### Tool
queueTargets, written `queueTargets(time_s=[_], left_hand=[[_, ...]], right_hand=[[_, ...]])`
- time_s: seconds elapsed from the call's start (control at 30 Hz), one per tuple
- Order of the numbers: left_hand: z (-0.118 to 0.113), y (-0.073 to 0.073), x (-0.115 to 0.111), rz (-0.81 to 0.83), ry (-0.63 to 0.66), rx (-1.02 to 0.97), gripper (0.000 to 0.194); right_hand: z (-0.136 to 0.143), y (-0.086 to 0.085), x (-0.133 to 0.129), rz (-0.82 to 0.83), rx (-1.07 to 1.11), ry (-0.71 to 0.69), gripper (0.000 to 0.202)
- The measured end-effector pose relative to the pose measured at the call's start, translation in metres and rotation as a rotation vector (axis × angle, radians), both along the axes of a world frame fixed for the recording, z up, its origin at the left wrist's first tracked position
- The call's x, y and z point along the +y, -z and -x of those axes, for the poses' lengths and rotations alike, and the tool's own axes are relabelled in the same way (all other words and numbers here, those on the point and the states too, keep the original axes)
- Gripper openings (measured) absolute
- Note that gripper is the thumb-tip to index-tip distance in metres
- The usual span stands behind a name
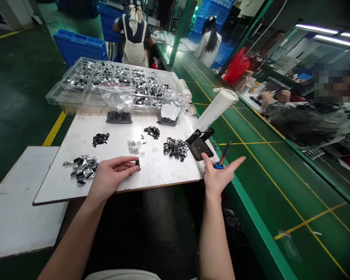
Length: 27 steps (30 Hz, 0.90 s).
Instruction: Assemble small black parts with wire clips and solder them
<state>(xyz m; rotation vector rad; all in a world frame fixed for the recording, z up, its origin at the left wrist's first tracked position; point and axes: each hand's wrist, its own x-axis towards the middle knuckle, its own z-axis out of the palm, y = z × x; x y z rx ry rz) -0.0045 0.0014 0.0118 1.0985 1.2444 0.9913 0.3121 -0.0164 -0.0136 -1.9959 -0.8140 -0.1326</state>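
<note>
My left hand [111,175] pinches a small black part [137,162] between thumb and fingertips, just above the white board's front edge. My right hand [218,177] is at the board's right corner, thumb and forefinger spread wide around a screwdriver [225,153] with a blue collar, its tip pointing up. Its handle is hidden in the palm. Left of my left hand lies a heap of shiny black pieces [84,169]. Beyond it are small silver pieces [135,147] and black parts [175,149]. A black metal stand [200,147] sits behind my right hand.
A clear compartment box [84,97] full of parts stands at the back, with two plastic bags [119,116] in front. A white roll [216,109] leans near the green conveyor [268,171] on the right. Other people work beyond, including a person in an apron [135,42].
</note>
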Motion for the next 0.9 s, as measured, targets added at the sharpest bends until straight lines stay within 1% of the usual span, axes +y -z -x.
queueTargets(time_s=[0.07, 0.13, 0.17, 0.23, 0.3, 0.37, 0.43, 0.53, 0.6, 0.67, 0.77, 0.9], left_hand=[[0.000, 0.001, 0.001, -0.003, -0.001, 0.002, 0.038], [0.000, 0.001, 0.001, -0.008, -0.003, 0.002, 0.037], [0.000, 0.001, 0.001, -0.010, -0.004, 0.000, 0.036], [0.000, 0.000, 0.001, -0.017, 0.002, -0.004, 0.035], [0.000, 0.000, 0.000, -0.033, 0.013, -0.008, 0.035], [0.000, -0.001, 0.000, -0.051, 0.021, -0.009, 0.035], [0.000, -0.002, -0.001, -0.058, 0.033, -0.007, 0.035], [0.001, -0.003, -0.002, -0.049, 0.055, -0.003, 0.036], [0.001, -0.005, -0.002, -0.042, 0.066, -0.011, 0.037], [0.000, -0.006, -0.002, -0.037, 0.067, -0.018, 0.037], [0.000, -0.007, -0.002, -0.030, 0.059, -0.014, 0.038], [0.000, -0.007, -0.002, -0.040, 0.063, -0.032, 0.039]], right_hand=[[-0.001, -0.013, 0.002, 0.026, -0.045, -0.041, 0.123], [0.001, -0.027, 0.000, 0.122, -0.043, -0.146, 0.110], [0.004, -0.035, -0.004, 0.182, -0.031, -0.229, 0.103], [0.013, -0.049, -0.014, 0.273, -0.025, -0.437, 0.087], [0.024, -0.061, -0.026, 0.313, -0.075, -0.648, 0.063], [0.033, -0.070, -0.036, 0.342, -0.151, -0.819, 0.042], [0.038, -0.074, -0.042, 0.318, -0.242, -0.966, 0.033], [0.042, -0.076, -0.043, 0.241, -0.394, -1.146, 0.036], [0.042, -0.077, -0.041, 0.263, -0.483, -1.205, 0.041], [0.041, -0.078, -0.038, 0.334, -0.568, -1.212, 0.044], [0.040, -0.084, -0.036, 0.390, -0.709, -1.179, 0.046], [0.040, -0.090, -0.032, 0.344, -0.920, -1.101, 0.042]])
